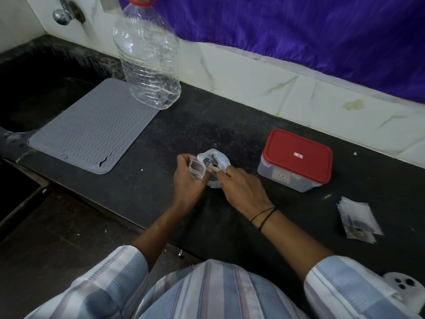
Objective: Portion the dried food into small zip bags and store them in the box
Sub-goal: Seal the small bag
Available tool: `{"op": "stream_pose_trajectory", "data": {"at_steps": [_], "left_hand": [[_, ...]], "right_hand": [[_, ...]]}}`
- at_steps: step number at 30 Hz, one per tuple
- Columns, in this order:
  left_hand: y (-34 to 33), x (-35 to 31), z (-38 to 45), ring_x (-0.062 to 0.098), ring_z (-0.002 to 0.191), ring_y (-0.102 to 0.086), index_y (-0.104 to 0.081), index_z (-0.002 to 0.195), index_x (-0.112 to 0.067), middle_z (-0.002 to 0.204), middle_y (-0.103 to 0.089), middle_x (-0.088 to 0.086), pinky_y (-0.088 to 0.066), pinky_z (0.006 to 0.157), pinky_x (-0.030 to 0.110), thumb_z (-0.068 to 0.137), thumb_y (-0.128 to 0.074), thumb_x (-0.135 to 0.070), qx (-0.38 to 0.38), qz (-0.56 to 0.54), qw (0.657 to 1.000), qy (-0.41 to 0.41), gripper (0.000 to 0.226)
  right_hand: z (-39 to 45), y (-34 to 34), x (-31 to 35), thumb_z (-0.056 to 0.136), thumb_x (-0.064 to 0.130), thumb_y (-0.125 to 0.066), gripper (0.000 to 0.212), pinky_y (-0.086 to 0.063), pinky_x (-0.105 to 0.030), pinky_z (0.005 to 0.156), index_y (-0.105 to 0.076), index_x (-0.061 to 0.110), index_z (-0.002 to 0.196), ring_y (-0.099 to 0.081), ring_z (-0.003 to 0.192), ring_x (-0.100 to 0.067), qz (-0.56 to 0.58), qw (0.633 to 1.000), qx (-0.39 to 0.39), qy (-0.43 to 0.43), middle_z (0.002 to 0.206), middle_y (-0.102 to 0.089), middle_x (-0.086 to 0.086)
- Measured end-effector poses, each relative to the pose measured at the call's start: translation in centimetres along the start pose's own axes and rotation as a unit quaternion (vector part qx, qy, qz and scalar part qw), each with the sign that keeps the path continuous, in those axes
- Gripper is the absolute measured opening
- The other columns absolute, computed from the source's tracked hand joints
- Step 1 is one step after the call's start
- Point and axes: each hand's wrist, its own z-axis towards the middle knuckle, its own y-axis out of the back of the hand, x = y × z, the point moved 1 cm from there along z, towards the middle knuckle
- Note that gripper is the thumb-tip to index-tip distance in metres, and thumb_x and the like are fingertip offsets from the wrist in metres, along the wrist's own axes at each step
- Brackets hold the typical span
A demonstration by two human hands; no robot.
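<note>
A big empty bottle (147, 54) stands on a gray mat (92, 127) far left, the red-lidded box (296, 160) sits right, and the left hand (188, 178) grips a small open bag (197, 168) beside the big bag (218, 162) the right hand (243, 187) pinches.

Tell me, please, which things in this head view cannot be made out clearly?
- What the right hand pinches: hidden by its fingers and the big bag.
- The dried food in the big bag: dark bits, too small to identify.
- The box contents: red lid on, walls cloudy.
- Filled bags at right: count unclear, they overlap.
- Bottle cap: cut off by the top edge.
- White object, bottom right: cut off by the frame edge.
</note>
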Motion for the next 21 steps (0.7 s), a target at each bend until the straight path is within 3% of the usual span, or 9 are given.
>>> {"op": "stream_pose_trajectory", "data": {"at_steps": [2,6,10,14,18,21], "left_hand": [[-0.1,0.4,0.2,0.006,0.086,-0.06,-0.046,0.107,-0.021,0.098,-0.058,-0.006,-0.048,0.068,0.015,0.077,-0.082,-0.02,-0.007,0.009,1.0,0.014,0.047],[-0.4,1.5,0.6,0.012,0.091,-0.064,-0.042,0.112,-0.022,0.104,-0.061,-0.002,-0.056,0.075,0.032,0.08,-0.078,-0.026,0.016,0.048,0.996,0.072,0.049],[-0.7,2.0,0.7,0.016,0.092,-0.065,-0.04,0.114,-0.021,0.105,-0.063,0.001,-0.057,0.078,0.038,0.082,-0.076,-0.026,0.048,0.067,0.989,0.124,0.049],[-1.0,1.6,0.4,0.012,0.091,-0.062,-0.044,0.11,-0.021,0.104,-0.061,-0.001,-0.049,0.068,0.024,0.081,-0.077,-0.024,0.03,0.066,0.993,0.098,0.045],[-0.8,0.7,0.1,0.012,0.091,-0.063,-0.045,0.109,-0.02,0.102,-0.061,-0.001,-0.053,0.075,0.028,0.08,-0.08,-0.023,0.001,0.051,0.997,0.063,0.045],[-0.8,-0.6,-0.4,0.006,0.084,-0.063,-0.045,0.106,-0.021,0.095,-0.061,-0.008,-0.051,0.07,0.024,0.08,-0.08,-0.026,0.003,0.033,0.999,0.013,0.044]], "right_hand": [[0.4,0.6,0.2,0.071,0.012,-0.081,0.019,-0.029,-0.024,0.044,-0.068,0.012,0.086,-0.057,0.059,-0.021,-0.006,1.0,-0.028,0.005,0.077,-0.058,-0.005],[0.5,0.5,0.1,0.067,0.011,-0.082,0.018,-0.03,-0.024,0.044,-0.068,0.011,0.079,-0.059,0.059,-0.022,-0.014,0.999,-0.032,-0.01,0.074,-0.06,-0.005],[-0.5,-1.1,-0.2,0.083,0.014,-0.072,0.017,-0.05,-0.034,0.052,-0.069,0.011,0.099,-0.065,0.076,-0.026,0.016,0.997,0.042,-0.069,0.092,-0.064,-0.007],[-1.6,-2.5,-0.7,0.099,0.03,-0.052,0.027,-0.055,-0.036,0.071,-0.059,0.018,0.123,-0.061,0.097,-0.024,0.046,0.988,0.1,-0.105,0.113,-0.059,-0.005],[-2.5,-2.3,-0.7,0.092,0.046,-0.057,0.039,-0.048,-0.029,0.066,-0.06,0.021,0.122,-0.054,0.09,-0.019,0.048,0.991,0.049,-0.119,0.108,-0.05,-0.005],[-2.5,-1.0,-0.8,0.091,0.046,-0.053,0.041,-0.051,-0.031,0.068,-0.063,0.019,0.121,-0.05,0.086,-0.016,0.111,0.985,-0.046,-0.125,0.107,-0.049,-0.003]]}}
